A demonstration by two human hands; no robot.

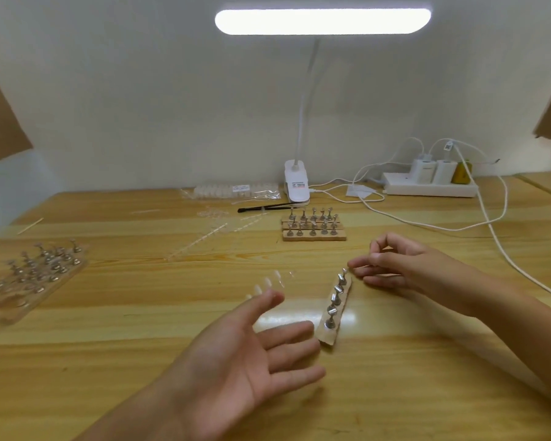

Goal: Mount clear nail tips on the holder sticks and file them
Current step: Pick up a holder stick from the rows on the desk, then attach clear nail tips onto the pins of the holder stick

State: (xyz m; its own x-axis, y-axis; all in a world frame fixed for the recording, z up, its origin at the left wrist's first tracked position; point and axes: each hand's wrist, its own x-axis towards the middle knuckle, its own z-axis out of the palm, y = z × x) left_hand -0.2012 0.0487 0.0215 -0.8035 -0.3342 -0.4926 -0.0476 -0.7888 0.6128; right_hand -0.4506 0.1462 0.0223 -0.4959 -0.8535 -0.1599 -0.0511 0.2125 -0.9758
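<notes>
The wooden worktop [134, 361] fills most of what I see, with a bright bar lamp [322, 21] hanging over it on a white clip base [296, 183]. A white power strip [427, 187] with chargers sits at the back right, its cables trailing across the wood.

The left hand [245, 361] hovers palm up, its grip wide and holding nothing. The right hand [392, 265] reaches in from the right with fingers curled, thumb and forefinger meeting – whether that grip pinches anything clear, I cannot tell. One fingertip sits right at the far end of a wooden strip [326, 337], which lies slanted between the two hands and carries a row of metal holder sticks [334, 300].

At far left lies a clear board of more holders [35, 275]. Three further wooden strips of holders [314, 230] stand near the lamp base, beside a black brush [268, 207] and a packet of tips [236, 190].

Smallest of all – a few loose clear nail tips [269, 280] lie on the wood just beyond the left fingertips.
</notes>
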